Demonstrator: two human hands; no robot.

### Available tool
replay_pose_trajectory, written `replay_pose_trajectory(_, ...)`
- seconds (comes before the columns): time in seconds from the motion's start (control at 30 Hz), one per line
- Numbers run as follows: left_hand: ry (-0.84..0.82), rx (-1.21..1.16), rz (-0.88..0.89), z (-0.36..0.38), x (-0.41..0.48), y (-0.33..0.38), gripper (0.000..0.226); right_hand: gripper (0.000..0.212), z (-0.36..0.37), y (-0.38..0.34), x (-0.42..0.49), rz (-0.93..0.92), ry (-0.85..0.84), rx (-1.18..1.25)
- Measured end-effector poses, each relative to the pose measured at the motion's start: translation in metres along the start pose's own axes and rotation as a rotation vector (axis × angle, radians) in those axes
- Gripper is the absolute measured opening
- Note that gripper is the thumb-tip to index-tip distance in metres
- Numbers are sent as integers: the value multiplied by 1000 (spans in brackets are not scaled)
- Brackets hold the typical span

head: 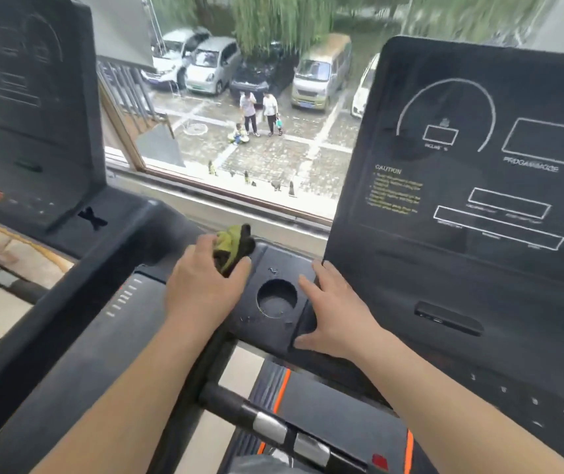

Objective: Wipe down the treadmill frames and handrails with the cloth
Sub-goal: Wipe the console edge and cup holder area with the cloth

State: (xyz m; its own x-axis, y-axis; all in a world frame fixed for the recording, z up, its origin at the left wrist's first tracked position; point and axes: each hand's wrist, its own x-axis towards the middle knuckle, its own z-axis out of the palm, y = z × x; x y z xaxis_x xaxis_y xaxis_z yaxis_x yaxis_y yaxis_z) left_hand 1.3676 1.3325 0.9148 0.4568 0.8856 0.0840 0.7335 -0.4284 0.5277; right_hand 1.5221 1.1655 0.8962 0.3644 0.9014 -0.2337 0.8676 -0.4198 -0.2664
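In the head view the left hand (205,289) is clenched round a crumpled green-and-dark cloth (231,244), pressing it onto the black plastic treadmill console tray (287,261) just behind its round cup recess (276,299). The right hand (338,319) lies flat, fingers spread, on the tray's right edge, holding nothing. To wipe well, flatten the wad under the palm and make overlapping strokes, including the recess rim and corners.

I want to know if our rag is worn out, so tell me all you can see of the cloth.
The cloth is a small, soft rag, yellow-green with dark, nearly black patches that could be dirt or its own colour. It is crumpled into a wad, not spread flat. The left hand grips it, fingers and thumb curled round it, against the black treadmill console just beyond the round cup recess. The right hand does not touch it. Blur hides any wear.
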Motion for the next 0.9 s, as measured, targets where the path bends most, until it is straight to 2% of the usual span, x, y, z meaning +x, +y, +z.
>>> replay_pose_trajectory(0.07,-58,160,134,31,10,-4,60,129,0,-1,24,14,-14,-118)
replay_pose_trajectory(0.13,-215,401,256,62,5,-12,70,138,3,2,42,32,-58,-219)
replay_pose_trajectory(0.2,-286,489,332,78,-3,-21,69,144,4,7,50,68,-120,-252)
replay_pose_trajectory(0.4,-156,365,461,101,46,-38,52,140,5,3,65,121,-203,-240)
replay_pose_trajectory(0.6,-277,324,276,123,96,35,43,138,3,-8,76,177,-273,-265)
replay_pose_trajectory(0.73,-336,245,470,115,45,6,46,127,6,0,76,161,-263,-240)
replay_pose_trajectory(0.8,-318,256,570,110,53,-14,51,119,7,3,75,148,-237,-229)
replay_pose_trajectory(0.87,-261,279,574,113,86,-18,51,126,7,4,74,151,-221,-225)
replay_pose_trajectory(0.9,-254,288,509,114,105,-12,48,131,8,4,74,155,-219,-219)
